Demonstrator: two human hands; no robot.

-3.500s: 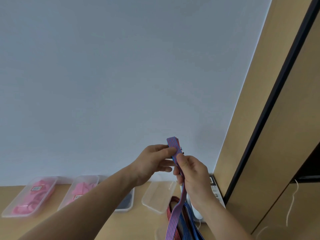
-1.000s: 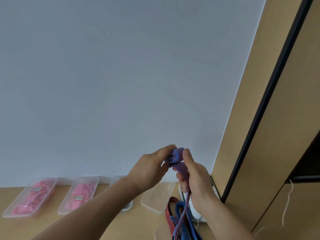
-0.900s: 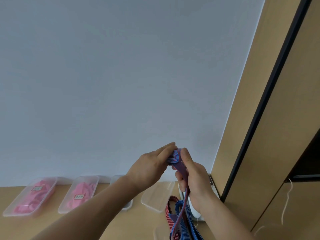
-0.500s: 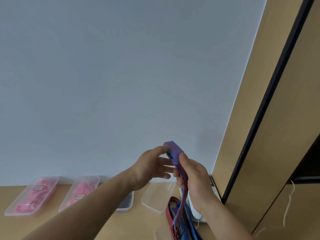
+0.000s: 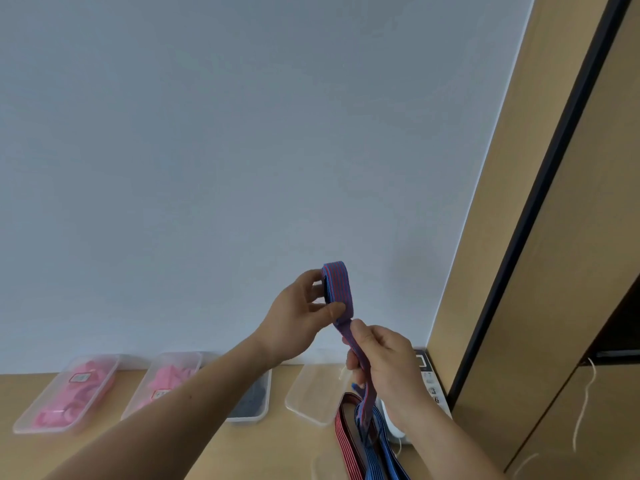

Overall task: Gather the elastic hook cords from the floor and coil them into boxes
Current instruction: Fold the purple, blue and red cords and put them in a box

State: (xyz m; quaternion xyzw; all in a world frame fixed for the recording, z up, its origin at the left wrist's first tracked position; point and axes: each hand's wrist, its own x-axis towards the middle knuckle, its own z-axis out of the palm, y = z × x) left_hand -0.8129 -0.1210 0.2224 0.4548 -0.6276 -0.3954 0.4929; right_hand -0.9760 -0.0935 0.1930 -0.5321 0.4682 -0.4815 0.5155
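Observation:
A flat blue-and-red striped elastic cord [image 5: 339, 289] is partly wound into a small coil held up in front of the white wall. My left hand [image 5: 298, 320] pinches that coil between thumb and fingers. Just below it, my right hand [image 5: 381, 362] grips the cord's loose tail, which hangs down to a heap of red-striped and blue-striped cords [image 5: 367, 441] on the floor. An empty clear plastic box [image 5: 311, 396] lies behind the heap.
Two clear boxes with pink cords [image 5: 69, 396] [image 5: 162, 382] and one with dark contents [image 5: 252, 400] line the wall on the wooden floor. A white device with number keys [image 5: 429, 386] sits by the tan cabinet [image 5: 554, 306] at right.
The coil has been turned and has grown by more wraps. My right hand has slid lower down the tail, away from the coil, and both hands shifted slightly.

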